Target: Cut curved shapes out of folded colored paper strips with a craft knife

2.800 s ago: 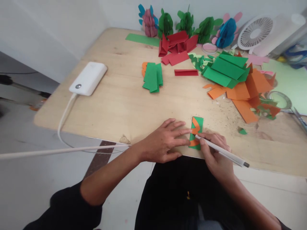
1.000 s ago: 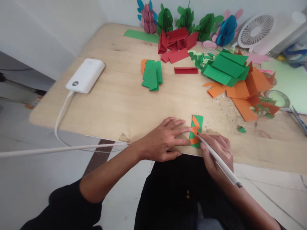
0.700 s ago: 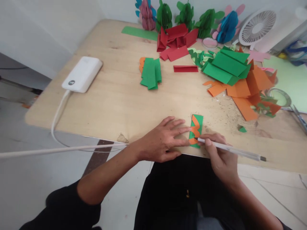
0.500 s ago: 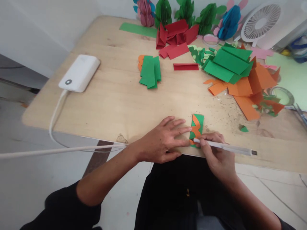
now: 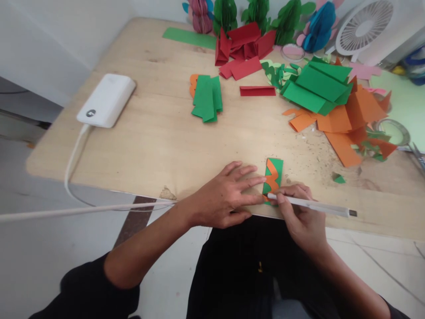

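Observation:
A folded green paper strip (image 5: 279, 170) lies at the table's near edge, with a wavy orange paper piece (image 5: 272, 182) on top of it. My left hand (image 5: 226, 195) is spread flat on the table, its fingertips touching the left side of both papers. A white pen (image 5: 315, 205) is gripped in my right hand (image 5: 300, 217), its tip at the lower part of the orange piece. The fingers of my right hand are closed round the pen near the tip.
Folded green papers (image 5: 206, 98) lie mid-table, red papers (image 5: 245, 44) behind. Green sheets (image 5: 318, 84) and orange scraps (image 5: 341, 146) are piled at right. A white power bank (image 5: 106, 100) with a cable is at left; a fan (image 5: 363, 29) stands at back right.
The view has shifted slightly. Both hands and the papers under them stay in nearly the same place, with the pen still in my right hand.

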`<state>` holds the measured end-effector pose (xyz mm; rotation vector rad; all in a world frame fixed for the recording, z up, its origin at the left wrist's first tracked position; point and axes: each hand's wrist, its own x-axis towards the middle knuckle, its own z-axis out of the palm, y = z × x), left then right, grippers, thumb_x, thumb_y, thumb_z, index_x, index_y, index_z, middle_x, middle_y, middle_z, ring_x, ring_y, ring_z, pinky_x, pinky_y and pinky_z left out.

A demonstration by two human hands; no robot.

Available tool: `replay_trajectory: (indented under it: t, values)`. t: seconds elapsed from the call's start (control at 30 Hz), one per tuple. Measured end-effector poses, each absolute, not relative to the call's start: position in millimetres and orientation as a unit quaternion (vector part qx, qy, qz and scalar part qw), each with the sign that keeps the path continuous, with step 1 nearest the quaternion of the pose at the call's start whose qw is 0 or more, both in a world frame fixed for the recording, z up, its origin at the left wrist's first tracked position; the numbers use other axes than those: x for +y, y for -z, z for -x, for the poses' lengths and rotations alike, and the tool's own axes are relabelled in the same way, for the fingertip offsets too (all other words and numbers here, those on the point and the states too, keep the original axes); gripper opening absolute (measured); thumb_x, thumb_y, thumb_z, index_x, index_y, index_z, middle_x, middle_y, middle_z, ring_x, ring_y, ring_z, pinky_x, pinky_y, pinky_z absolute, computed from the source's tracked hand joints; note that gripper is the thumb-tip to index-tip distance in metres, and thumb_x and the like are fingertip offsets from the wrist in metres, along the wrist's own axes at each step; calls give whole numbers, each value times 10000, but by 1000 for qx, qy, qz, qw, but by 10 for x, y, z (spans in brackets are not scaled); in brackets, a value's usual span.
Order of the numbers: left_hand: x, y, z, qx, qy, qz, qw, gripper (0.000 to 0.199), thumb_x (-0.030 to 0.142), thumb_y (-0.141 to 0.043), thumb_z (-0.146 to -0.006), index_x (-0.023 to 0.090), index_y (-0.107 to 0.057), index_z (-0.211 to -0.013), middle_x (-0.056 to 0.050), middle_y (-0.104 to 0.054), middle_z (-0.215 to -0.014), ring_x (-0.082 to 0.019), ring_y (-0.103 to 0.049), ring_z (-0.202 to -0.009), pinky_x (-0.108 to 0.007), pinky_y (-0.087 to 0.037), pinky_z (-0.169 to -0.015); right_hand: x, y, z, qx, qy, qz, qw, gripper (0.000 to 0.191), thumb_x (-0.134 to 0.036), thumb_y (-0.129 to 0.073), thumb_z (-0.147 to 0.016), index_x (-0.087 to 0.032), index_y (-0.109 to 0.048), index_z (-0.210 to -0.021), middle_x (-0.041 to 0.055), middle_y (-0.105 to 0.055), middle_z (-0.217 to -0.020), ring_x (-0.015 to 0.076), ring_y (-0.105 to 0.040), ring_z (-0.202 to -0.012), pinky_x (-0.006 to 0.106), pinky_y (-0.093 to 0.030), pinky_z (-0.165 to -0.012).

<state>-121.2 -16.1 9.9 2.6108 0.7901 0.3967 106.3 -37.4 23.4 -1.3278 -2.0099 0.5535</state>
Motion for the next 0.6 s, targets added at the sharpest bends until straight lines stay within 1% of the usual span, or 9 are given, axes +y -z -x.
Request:
replay_trajectory:
  t: [0.2, 0.37, 0.6]
  values:
    - [-162, -77, 1215, 278, -152, -930, 185, 400, 377, -545, -907, 306, -594, -1297, -68, -464, -1491, -352, -338, -1407, -584, -220, -1147, -382, -228, -1062, -764, -220, 509, 331, 129, -239, -535, -929, -237, -613, -826, -6, -682, -733, 169, -607, -710, 363, -424, -743]
    - [-167, -70, 1216, 280, -149, -930, 185, 394, 375, -545, -907, 308, -595, -1292, -65, -453, -1502, -349, -331, -1413, -585, -216, -1147, -386, -223, -1061, -759, -220, 514, 334, 130, -255, -537, -927, -239, -609, -820, 2, -683, -747, 178, -610, -727, 369, -426, -746]
    - [-166, -80, 1207, 281, -149, -929, 188, 399, 369, -554, -900, 309, -594, -1292, -70, -457, -1494, -354, -330, -1411, -587, -210, -1145, -387, -219, -1086, -759, -220, 514, 334, 133, -243, -537, -929, -231, -600, -812, -8, -673, -738, 165, -595, -731, 346, -430, -739]
